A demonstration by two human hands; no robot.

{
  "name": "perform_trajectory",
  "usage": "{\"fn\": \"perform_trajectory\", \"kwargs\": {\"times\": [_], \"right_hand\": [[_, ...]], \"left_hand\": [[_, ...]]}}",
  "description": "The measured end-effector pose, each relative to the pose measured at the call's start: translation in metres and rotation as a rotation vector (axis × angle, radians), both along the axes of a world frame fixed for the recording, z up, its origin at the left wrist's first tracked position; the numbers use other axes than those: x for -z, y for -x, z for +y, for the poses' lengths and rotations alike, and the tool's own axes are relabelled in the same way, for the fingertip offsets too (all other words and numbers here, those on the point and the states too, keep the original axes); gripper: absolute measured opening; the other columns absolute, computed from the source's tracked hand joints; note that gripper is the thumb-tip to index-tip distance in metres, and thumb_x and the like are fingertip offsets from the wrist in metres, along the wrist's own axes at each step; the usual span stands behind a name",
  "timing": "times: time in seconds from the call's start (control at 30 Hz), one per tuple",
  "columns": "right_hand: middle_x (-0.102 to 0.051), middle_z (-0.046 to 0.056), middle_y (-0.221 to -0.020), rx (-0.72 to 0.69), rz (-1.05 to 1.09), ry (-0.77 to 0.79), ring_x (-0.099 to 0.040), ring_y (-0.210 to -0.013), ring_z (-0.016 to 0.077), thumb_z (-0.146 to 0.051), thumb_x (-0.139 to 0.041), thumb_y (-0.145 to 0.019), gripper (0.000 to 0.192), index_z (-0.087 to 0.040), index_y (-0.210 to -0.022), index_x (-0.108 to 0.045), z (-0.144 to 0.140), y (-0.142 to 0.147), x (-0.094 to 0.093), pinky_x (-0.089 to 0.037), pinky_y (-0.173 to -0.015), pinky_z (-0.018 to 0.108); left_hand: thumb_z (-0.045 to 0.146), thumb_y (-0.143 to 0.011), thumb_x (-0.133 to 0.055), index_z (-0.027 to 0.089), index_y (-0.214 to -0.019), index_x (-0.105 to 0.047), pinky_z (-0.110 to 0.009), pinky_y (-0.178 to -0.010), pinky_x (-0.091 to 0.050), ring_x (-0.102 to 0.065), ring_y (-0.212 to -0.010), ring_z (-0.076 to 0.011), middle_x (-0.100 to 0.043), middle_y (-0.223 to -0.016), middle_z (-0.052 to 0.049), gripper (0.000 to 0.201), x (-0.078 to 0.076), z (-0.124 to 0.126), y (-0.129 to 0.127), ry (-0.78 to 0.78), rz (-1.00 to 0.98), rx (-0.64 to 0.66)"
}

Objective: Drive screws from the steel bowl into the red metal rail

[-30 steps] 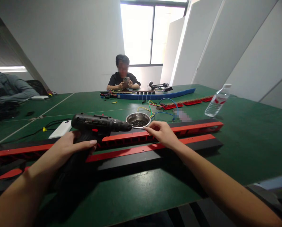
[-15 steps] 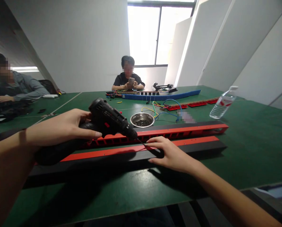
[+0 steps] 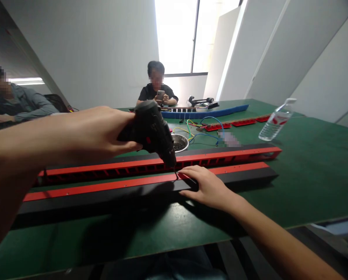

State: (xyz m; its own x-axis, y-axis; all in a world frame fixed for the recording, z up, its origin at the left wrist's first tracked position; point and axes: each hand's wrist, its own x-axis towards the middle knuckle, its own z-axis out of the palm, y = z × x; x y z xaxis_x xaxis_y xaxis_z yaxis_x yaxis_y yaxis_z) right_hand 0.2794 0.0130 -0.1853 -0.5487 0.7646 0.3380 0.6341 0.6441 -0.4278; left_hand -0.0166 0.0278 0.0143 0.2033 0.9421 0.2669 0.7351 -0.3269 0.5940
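My left hand point(image 3: 111, 130) is wrapped round the handle of a black cordless drill point(image 3: 155, 128), which points steeply down. Its thin bit meets the red strip on top of the nearer red-and-black bar point(image 3: 104, 188), close to my right fingertips. My right hand point(image 3: 208, 188) grips that bar across its width, thumb on the black front side and fingers over the red top. Any screw under the bit is too small to make out. Behind lies a second red-and-black bar point(image 3: 243, 154) with a row of square openings.
A metal bowl point(image 3: 185, 144) of small dark screws stands behind the bars, partly hidden by the drill. Coloured wires point(image 3: 204, 135), red strips point(image 3: 243, 123), a blue bar point(image 3: 203, 113) and a tilted water bottle point(image 3: 277, 119) are farther back. Two people sit at the green table point(image 3: 313, 171).
The drill has swung from a slanting to a steeper angle as my left hand rose and moved right. The bit stays near my right fingers. My right hand has barely shifted.
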Motion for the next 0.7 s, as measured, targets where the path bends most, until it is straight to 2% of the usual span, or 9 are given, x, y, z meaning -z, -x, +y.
{"fn": "perform_trajectory", "kwargs": {"times": [0.03, 0.07, 0.1, 0.17, 0.3, 0.43, 0.53, 0.6, 0.7], "right_hand": [[-0.068, 0.01, -0.132, 0.008, -0.007, -0.017, -0.062, -0.121, 0.0291, -0.043, -0.079, -0.083, 0.054, -0.022, -0.131, -0.065, 0.0, 0.0, 0.001, -0.05, -0.106, 0.046], [-0.068, 0.01, -0.131, 0.011, -0.012, -0.035, -0.062, -0.121, 0.0291, -0.044, -0.078, -0.083, 0.054, -0.021, -0.131, -0.065, 0.0, 0.0, 0.003, -0.05, -0.105, 0.046], [-0.068, 0.01, -0.131, 0.011, -0.017, -0.055, -0.062, -0.12, 0.0289, -0.044, -0.078, -0.084, 0.053, -0.021, -0.13, -0.065, 0.0, 0.0, 0.004, -0.05, -0.104, 0.046], [-0.068, 0.011, -0.13, 0.012, -0.023, -0.092, -0.063, -0.119, 0.0289, -0.044, -0.077, -0.084, 0.053, -0.021, -0.131, -0.065, -0.001, 0.0, 0.007, -0.051, -0.103, 0.045], [-0.068, 0.012, -0.13, 0.008, -0.041, -0.131, -0.063, -0.118, 0.0301, -0.044, -0.076, -0.085, 0.054, -0.02, -0.131, -0.064, -0.002, 0.001, 0.01, -0.051, -0.103, 0.047], [-0.068, 0.012, -0.13, -0.002, -0.037, -0.131, -0.062, -0.119, 0.0305, -0.045, -0.074, -0.086, 0.053, -0.02, -0.132, -0.064, -0.001, 0.001, 0.01, -0.05, -0.104, 0.047], [-0.067, 0.014, -0.131, -0.007, -0.028, -0.114, -0.062, -0.121, 0.0314, -0.046, -0.073, -0.087, 0.054, -0.02, -0.133, -0.064, -0.001, 0.001, 0.01, -0.049, -0.105, 0.048], [-0.067, 0.014, -0.132, -0.012, -0.029, -0.1, -0.061, -0.122, 0.0322, -0.046, -0.073, -0.087, 0.055, -0.021, -0.135, -0.063, -0.001, 0.002, 0.009, -0.049, -0.105, 0.049], [-0.066, 0.015, -0.134, -0.006, -0.033, -0.088, -0.061, -0.124, 0.0334, -0.046, -0.074, -0.086, 0.057, -0.022, -0.137, -0.062, -0.003, -0.003, 0.007, -0.048, -0.106, 0.051]], "left_hand": [[0.038, -0.064, -0.088, 0.023, -0.098, -0.08, -0.028, -0.059, -0.043, -0.06, -0.055, -0.0201, -0.068, -0.068, 0.0, 0.038, 0.0, -0.003, -0.01, -0.083, 0.344, 0.063], [0.046, -0.07, -0.083, 0.025, -0.104, -0.078, -0.03, -0.061, -0.043, -0.06, -0.056, -0.0216, -0.067, -0.07, -0.002, 0.04, 0.002, -0.006, -0.02, -0.202, 0.59, 0.094], [0.052, -0.072, -0.079, 0.026, -0.107, -0.075, -0.031, -0.062, -0.043, -0.061, -0.058, -0.0229, -0.068, -0.074, -0.003, 0.044, 0.003, -0.009, -0.029, -0.314, 0.734, 0.109], [0.05, -0.08, -0.069, 0.022, -0.106, -0.071, -0.035, -0.062, -0.045, -0.062, -0.057, -0.0247, -0.064, -0.072, -0.004, 0.038, 0.007, -0.014, -0.044, -0.491, 0.884, 0.047], [0.04, -0.089, -0.055, 0.016, -0.105, -0.064, -0.04, -0.063, -0.05, -0.068, -0.06, -0.0311, -0.061, -0.067, -0.006, 0.03, 0.012, -0.019, -0.059, -0.62, 0.996, -0.063], [0.045, -0.089, -0.059, 0.014, -0.111, -0.061, -0.044, -0.07, -0.052, -0.074, -0.073, -0.0362, -0.067, -0.074, -0.008, 0.038, 0.009, -0.02, -0.063, -0.576, 1.037, -0.106], [0.051, -0.093, -0.053, 0.012, -0.115, -0.059, -0.046, -0.072, -0.053, -0.075, -0.082, -0.0399, -0.07, -0.082, -0.01, 0.045, 0.006, -0.02, -0.062, -0.535, 1.078, -0.08], [0.05, -0.096, -0.049, 0.013, -0.116, -0.058, -0.044, -0.072, -0.053, -0.076, -0.084, -0.0398, -0.071, -0.085, -0.011, 0.043, 0.005, -0.019, -0.061, -0.528, 1.107, -0.071], [0.046, -0.095, -0.056, 0.015, -0.113, -0.058, -0.039, -0.074, -0.05, -0.075, -0.089, -0.0372, -0.071, -0.088, -0.008, 0.036, 0.006, -0.019, -0.06, -0.508, 1.108, -0.105]]}}
